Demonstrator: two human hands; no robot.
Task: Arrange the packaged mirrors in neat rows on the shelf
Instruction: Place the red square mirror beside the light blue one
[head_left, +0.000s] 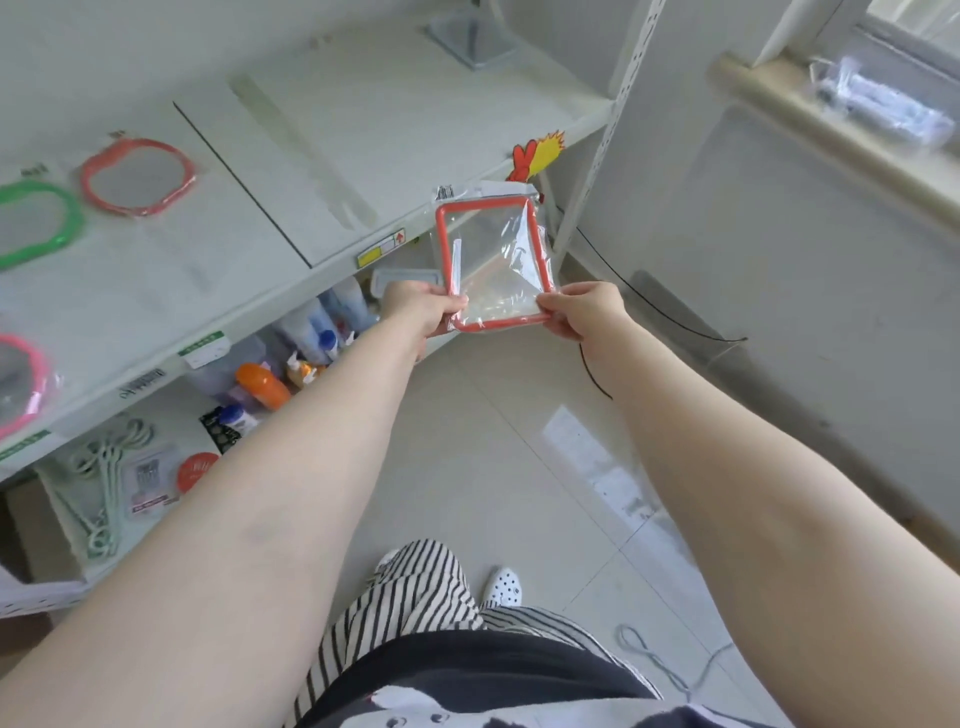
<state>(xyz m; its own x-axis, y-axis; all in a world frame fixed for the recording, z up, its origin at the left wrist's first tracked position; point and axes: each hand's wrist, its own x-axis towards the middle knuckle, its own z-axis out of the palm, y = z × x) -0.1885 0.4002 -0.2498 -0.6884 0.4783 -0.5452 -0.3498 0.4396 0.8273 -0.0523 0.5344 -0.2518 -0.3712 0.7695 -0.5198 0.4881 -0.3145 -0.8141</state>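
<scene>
The orange rectangular mirror (493, 265), sealed in a clear plastic bag, is held out in the air just off the front edge of the shelf (332, 171), past the shelf's right end and above the tiled floor. Both hands grip its near short edge: the left hand (421, 312) pinches the near-left corner and the right hand (582, 312) the near-right corner, fingers (457, 303) of each closed on the frame through the bag.

On the shelf, toward its left end, three packaged mirrors already lie flat: a red rounded mirror (139, 176) furthest back, a green mirror (31, 223) beside it to the left, and a pink mirror (21, 379) nearest the shelf's front edge. The right part of the shelf, beyond a dark seam, looks bare apart from a grey stand (470, 39) at the back.

The step in hand looks like carrying this mirror over for placing. To do it well, I would lower it flat with its long sides parallel to the shelf's front edge or seam, in line with the red mirror so the row reads straight, leaving an even gap. The loose bag may slide or crinkle, so set it down gently and release both corners together.
</scene>
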